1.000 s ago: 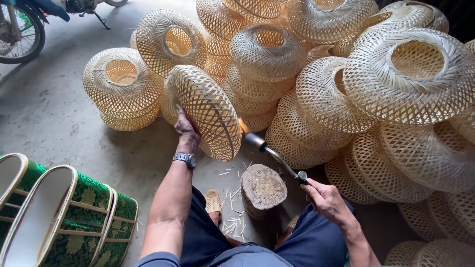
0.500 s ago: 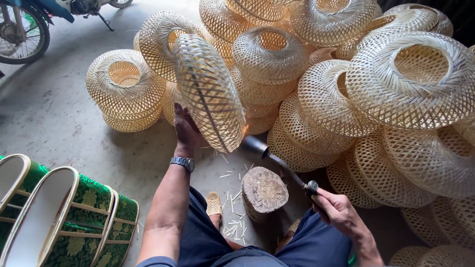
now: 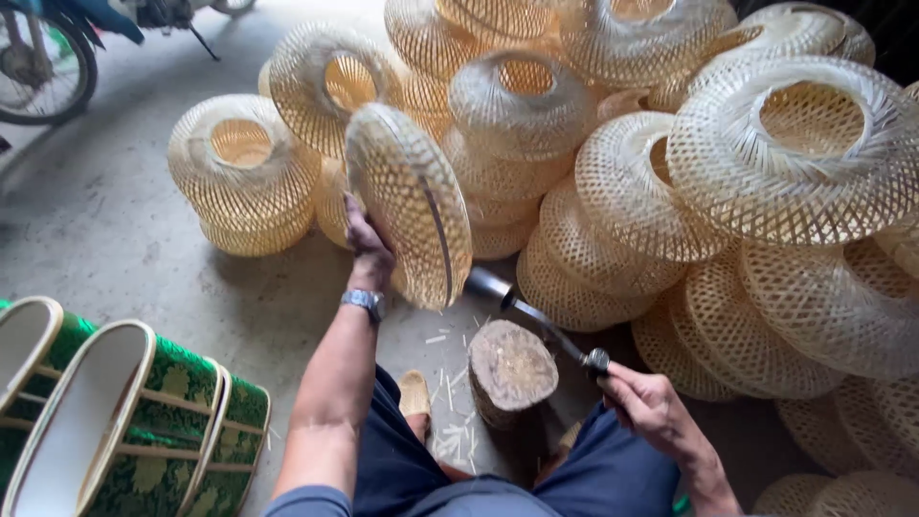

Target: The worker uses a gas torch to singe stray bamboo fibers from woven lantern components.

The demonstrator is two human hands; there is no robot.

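The woven bamboo shade (image 3: 407,201) is held upright on its edge, above the concrete floor (image 3: 115,230) and just left of the wooden chopping block (image 3: 512,369). At the far left, green-lined oval trays (image 3: 124,431) are stacked on their sides, and a motorbike wheel (image 3: 43,67) is seen in the top corner. Next, single shades (image 3: 244,172) are set on the floor, and the left hand (image 3: 367,239), with a wristwatch (image 3: 364,303) below it, is clamped on the lower rim of the held shade, fingers curled round its back. The shade is judged light and springy: an open lattice of thin strips, easily crushed or snagged if squeezed in the middle, so it is best taken at the stiffer bound rim, as is done here. Further right, a knife (image 3: 531,311) is gripped at its handle by the right hand (image 3: 641,407), fingers closed tight round it, the blade pointing at the shade's lower edge. Bamboo slivers (image 3: 450,383) are scattered by the block. A large pile of finished shades (image 3: 766,191) is heaped at the right.
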